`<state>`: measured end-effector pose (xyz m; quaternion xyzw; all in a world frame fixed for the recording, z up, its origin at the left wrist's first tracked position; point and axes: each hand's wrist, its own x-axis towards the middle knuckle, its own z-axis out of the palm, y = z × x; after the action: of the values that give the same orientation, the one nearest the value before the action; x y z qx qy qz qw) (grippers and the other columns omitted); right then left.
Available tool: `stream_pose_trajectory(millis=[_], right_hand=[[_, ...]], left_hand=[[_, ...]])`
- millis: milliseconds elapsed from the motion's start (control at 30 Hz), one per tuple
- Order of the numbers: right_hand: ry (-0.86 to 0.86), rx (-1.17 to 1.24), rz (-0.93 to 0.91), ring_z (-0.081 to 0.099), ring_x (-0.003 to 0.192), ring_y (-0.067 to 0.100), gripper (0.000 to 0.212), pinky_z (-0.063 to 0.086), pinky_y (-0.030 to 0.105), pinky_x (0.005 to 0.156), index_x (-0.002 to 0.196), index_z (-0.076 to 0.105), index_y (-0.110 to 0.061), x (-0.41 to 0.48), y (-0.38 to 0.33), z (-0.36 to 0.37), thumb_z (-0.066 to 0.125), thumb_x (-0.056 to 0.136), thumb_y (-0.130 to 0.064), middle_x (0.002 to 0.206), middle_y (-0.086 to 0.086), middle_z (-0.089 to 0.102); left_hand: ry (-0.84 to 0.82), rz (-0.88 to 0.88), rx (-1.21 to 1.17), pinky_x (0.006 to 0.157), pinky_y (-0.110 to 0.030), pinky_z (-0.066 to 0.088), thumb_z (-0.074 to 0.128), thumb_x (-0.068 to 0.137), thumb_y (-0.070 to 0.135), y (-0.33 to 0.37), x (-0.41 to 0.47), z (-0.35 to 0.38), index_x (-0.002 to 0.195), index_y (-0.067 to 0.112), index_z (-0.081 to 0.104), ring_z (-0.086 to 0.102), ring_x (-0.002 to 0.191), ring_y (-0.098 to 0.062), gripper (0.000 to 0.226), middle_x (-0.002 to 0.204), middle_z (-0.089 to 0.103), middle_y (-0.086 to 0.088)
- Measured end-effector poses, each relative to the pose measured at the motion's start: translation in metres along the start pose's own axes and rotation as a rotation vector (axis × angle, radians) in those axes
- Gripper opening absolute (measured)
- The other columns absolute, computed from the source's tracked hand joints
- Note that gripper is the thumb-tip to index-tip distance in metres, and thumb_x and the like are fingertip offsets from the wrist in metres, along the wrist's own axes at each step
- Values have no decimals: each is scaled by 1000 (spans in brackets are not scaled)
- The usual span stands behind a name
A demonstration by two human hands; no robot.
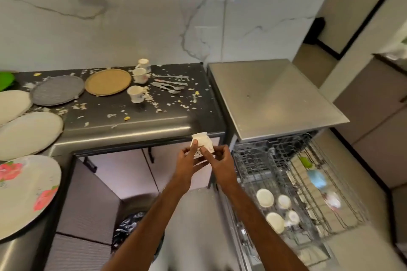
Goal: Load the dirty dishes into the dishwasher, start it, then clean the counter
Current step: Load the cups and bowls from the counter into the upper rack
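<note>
The left hand [189, 160] and right hand [221, 160] together pinch a small patterned white teacup [202, 141] in mid-air, just below the counter edge and left of the dishwasher's pulled-out upper rack [275, 156]. It looks light, rigid, breakable china, so gripping its body seems safest. Beyond, more teacups [136, 93], forks [170, 86] and plates [108, 81] sit on the crumb-strewn counter [165, 121].

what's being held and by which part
A small white cup, gripped by its side walls: left hand on one side, right hand on the other.
</note>
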<state>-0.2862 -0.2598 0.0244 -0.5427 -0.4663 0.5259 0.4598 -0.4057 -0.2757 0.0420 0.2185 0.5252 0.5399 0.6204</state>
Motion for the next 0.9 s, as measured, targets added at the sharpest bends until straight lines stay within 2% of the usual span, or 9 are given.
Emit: stream_pose_trajectory(millis=[100, 200, 233, 367, 433, 567, 667, 767, 900], right_hand=[[0, -35, 18, 66, 105, 11, 46, 57, 23, 84, 115, 56, -20, -18, 5, -56, 79, 80, -42, 112, -7, 67], [-49, -63, -38, 65, 110, 13, 42, 57, 43, 93, 115, 60, -22, -36, 15, -114, 79, 81, -40, 113, -8, 69], [-48, -71, -60, 65, 109, 10, 44, 56, 45, 93, 117, 59, -24, -42, 17, -135, 79, 81, -40, 113, -9, 68], [-94, -93, -110, 63, 112, 8, 58, 57, 32, 90, 138, 47, -23, -72, 32, -225, 75, 87, -18, 122, -19, 63], [-159, -156, -93, 61, 115, 6, 58, 54, 27, 92, 140, 48, -22, -87, 51, -271, 73, 89, -10, 130, -17, 61], [-219, -228, -11, 56, 125, 10, 63, 51, 29, 99, 144, 48, -22, -113, 88, -338, 75, 87, -12, 141, -10, 55], [-222, -260, -4, 59, 120, 17, 52, 54, 31, 94, 134, 58, -22, -118, 104, -365, 75, 86, -11, 133, -10, 59], [-157, -230, 40, 66, 110, 15, 41, 56, 31, 89, 121, 68, -23, -116, 110, -379, 77, 84, -10, 121, -11, 68], [-24, -202, 104, 69, 99, 7, 35, 56, 23, 80, 115, 70, -29, -105, 117, -391, 79, 84, -16, 110, -14, 72]], left_hand=[[-7, -20, -24, 75, -36, 60, 55, 97, 42, -27, -11, 43, 131, 7, 44, 71, 99, -27, 50, 120, 65, -16], [-22, -37, -34, 72, -38, 59, 56, 88, 54, -50, -22, 85, 133, 8, 46, 69, 102, -30, 65, 120, 66, -17], [-42, -49, -17, 71, -38, 59, 57, 85, 56, -59, -27, 99, 134, 8, 47, 69, 102, -31, 69, 121, 66, -18], [-112, -119, 102, 66, -36, 58, 54, 96, 48, -117, -50, 147, 131, 8, 52, 72, 90, -25, 53, 114, 69, -16], [-100, -180, 193, 65, -33, 57, 54, 95, 52, -154, -65, 167, 128, 11, 56, 69, 85, -22, 53, 112, 70, -15], [-126, -325, 337, 50, -21, 47, 47, 98, 53, -212, -101, 206, 111, 18, 64, 62, 59, -8, 41, 78, 70, 0], [-107, -417, 358, 45, -21, 43, 42, 98, 60, -236, -115, 226, 103, 20, 65, 59, 50, -8, 46, 64, 67, 3], [-171, -466, 424, 55, -27, 53, 34, 93, 71, -246, -110, 236, 109, 18, 66, 65, 62, -18, 64, 78, 72, -9], [-319, -440, 410, 71, -39, 59, 47, 89, 62, -248, -93, 245, 126, 27, 57, 71, 91, -30, 52, 112, 70, -17]])
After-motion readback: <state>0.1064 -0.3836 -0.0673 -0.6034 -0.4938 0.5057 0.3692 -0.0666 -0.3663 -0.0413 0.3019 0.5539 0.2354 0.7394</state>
